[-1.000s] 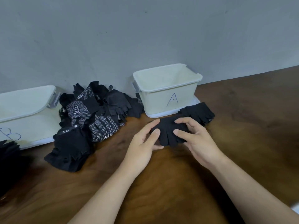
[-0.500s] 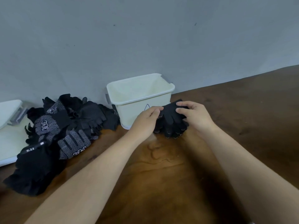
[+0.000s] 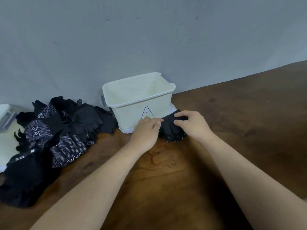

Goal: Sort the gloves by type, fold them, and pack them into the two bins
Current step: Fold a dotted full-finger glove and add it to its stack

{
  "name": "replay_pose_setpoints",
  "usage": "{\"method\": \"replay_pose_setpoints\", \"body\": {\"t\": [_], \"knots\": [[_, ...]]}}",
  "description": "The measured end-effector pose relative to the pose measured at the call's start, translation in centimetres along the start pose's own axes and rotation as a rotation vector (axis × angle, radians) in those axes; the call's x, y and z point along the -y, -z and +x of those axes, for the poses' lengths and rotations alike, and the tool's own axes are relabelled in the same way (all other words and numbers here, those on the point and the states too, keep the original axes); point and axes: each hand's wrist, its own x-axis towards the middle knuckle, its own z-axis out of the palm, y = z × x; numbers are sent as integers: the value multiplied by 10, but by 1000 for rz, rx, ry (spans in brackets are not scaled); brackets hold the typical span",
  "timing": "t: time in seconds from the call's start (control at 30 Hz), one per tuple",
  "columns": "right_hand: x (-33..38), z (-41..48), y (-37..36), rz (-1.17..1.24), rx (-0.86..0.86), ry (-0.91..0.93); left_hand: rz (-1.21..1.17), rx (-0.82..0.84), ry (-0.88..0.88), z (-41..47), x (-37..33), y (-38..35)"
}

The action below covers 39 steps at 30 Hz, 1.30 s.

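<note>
Black gloves [image 3: 171, 129] in left hand [image 3: 146, 132], right hand [image 3: 192, 125] abut bin's [image 3: 128, 117] edge.

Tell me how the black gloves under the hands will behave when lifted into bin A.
Probably floppy: the black gloves bunch in soft folds where the left hand and right hand pinch them. Likely light, being thin knit. Their white dots may grip rather than slip.

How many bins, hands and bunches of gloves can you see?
Bins: 2, bin A and a second bin cut off at the left edge
Hands: 2, left hand and right hand
Glove bunches: 2, the loose pile and the glove bundle that both hands hold
Total: 6
</note>
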Motion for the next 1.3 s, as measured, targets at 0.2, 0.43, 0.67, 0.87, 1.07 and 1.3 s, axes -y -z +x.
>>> {"method": "replay_pose_setpoints", "body": {"t": [0.2,0.43,0.67,0.87,1.07,1.3], "knots": [[5,-16,-4,-434,-143,177,-44,-9,-34,-17,8,12],[36,-54,-39,-404,-143,403,59,-168,-55,-74,59,49],[71,-89,-118,-330,54,458,120,-324,25,-147,119,92],[87,-112,-202,-338,254,496,83,-492,140,-194,163,112],[90,-95,-270,-397,248,468,103,-555,108,-190,170,122],[97,-78,-295,-285,250,519,22,-610,105,-185,172,126]]}}
